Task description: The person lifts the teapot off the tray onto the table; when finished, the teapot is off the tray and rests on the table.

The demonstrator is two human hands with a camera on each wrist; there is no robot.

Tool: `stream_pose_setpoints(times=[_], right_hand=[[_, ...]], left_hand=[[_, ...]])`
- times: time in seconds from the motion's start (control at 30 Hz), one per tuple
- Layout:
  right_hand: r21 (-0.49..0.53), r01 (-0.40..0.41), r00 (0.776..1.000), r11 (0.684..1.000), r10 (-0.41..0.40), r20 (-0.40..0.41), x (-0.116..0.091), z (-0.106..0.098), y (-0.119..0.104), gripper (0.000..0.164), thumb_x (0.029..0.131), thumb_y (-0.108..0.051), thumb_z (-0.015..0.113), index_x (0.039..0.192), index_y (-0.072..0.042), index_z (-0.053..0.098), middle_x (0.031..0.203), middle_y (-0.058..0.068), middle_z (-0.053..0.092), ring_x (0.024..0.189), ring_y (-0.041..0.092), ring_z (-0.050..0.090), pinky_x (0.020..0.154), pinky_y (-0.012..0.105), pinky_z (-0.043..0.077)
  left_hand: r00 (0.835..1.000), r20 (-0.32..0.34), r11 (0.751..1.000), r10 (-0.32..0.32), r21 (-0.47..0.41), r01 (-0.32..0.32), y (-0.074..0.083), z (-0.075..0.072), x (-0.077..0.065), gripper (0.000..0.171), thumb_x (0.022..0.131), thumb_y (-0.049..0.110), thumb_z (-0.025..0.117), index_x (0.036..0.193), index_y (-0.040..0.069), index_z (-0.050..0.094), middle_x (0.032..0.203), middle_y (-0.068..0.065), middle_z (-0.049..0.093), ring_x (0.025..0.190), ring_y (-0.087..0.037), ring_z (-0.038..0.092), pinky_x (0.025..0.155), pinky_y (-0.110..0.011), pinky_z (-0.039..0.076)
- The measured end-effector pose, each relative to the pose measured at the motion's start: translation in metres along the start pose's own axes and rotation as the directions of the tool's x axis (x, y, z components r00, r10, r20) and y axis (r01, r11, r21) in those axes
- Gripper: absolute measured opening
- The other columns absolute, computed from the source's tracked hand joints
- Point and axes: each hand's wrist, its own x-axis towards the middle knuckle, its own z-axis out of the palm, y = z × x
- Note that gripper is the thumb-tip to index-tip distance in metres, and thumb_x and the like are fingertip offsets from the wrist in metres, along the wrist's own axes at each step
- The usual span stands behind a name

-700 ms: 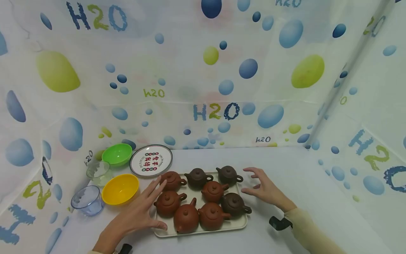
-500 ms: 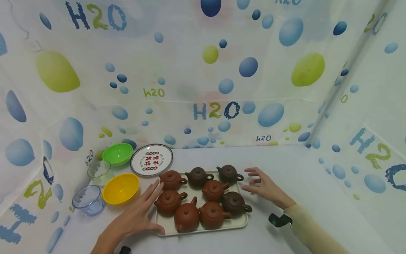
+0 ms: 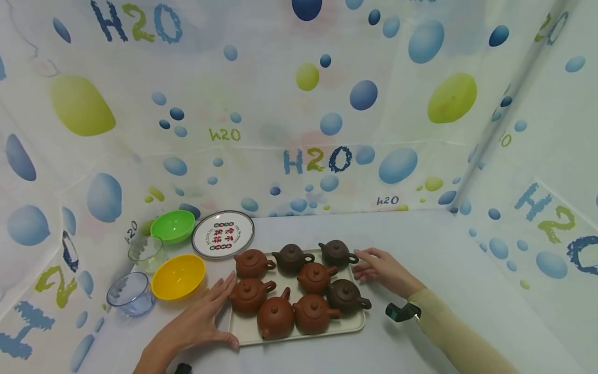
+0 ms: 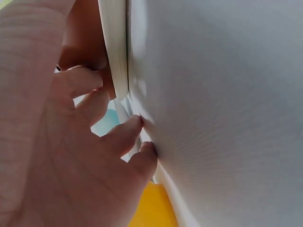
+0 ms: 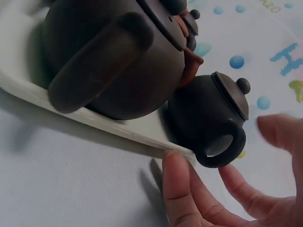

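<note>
A cream tray [image 3: 242,328] bears several small teapots, some reddish-brown like this one [image 3: 275,318] at the front, the others dark brown. At the tray's left end is my left hand [image 3: 198,319], fingers spread along the side and thumb by the front corner. In the left wrist view its fingers [image 4: 125,135] reach beside the tray's edge, close over the white cloth. My right hand [image 3: 385,270] is at the right end, near the handle of the back dark teapot [image 3: 335,252]. Its fingertips [image 5: 175,165] meet the tray rim below that handle, thumb apart.
Left of the tray stand a yellow bowl [image 3: 178,278], a green bowl [image 3: 173,227], a clear glass bowl [image 3: 147,254] and a bluish glass bowl [image 3: 131,295]. A white plate [image 3: 222,234] with red characters lies behind. A patterned curtain [image 3: 261,104] hangs at the back.
My right hand has moved in to the left, up to the tray's right edge. The left hand has lowered slightly beside the left edge. The teapots keep their places on the tray.
</note>
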Motion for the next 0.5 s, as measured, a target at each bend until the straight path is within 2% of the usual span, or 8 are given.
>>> stream_pose_setpoints(times=[0.17, 0.27, 0.5], right_hand=[[0.006, 0.011, 1.0, 1.0, -0.011, 0.001, 0.006, 0.002, -0.001, 0.042, 0.11, -0.031, 0.06, 0.129, 0.006, 0.055, 0.105, 0.012, 0.078, 0.087, 0.013, 0.074, 0.08, 0.024, 0.065], [-0.016, 0.032, 0.999, 0.999, -0.032, 0.003, 0.009, 0.003, 0.0, 0.039, 0.11, -0.03, 0.06, 0.127, 0.005, 0.059, 0.103, 0.01, 0.075, 0.087, 0.013, 0.072, 0.08, 0.023, 0.064], [-0.087, 0.137, 0.985, 0.987, -0.126, 0.117, 0.013, 0.007, 0.006, 0.04, 0.113, -0.032, 0.056, 0.119, 0.007, 0.062, 0.099, 0.006, 0.063, 0.086, 0.015, 0.059, 0.074, 0.022, 0.054]], left_hand=[[1.0, 0.018, 1.0, -0.003, 0.017, 0.002, 0.003, -0.001, 0.002, 0.136, 0.064, 0.072, 0.092, 0.165, 0.0, 0.035, 0.175, -0.021, 0.031, 0.158, -0.057, 0.032, 0.125, -0.076, 0.03], [1.0, 0.025, 1.0, -0.006, 0.008, 0.006, 0.004, -0.002, 0.003, 0.136, 0.064, 0.071, 0.092, 0.165, -0.001, 0.036, 0.175, -0.021, 0.03, 0.158, -0.057, 0.031, 0.125, -0.077, 0.03], [0.997, 0.067, 0.999, -0.046, -0.023, 0.048, 0.005, -0.002, 0.003, 0.136, 0.065, 0.065, 0.095, 0.167, 0.001, 0.032, 0.176, -0.022, 0.028, 0.158, -0.058, 0.028, 0.126, -0.076, 0.028]])
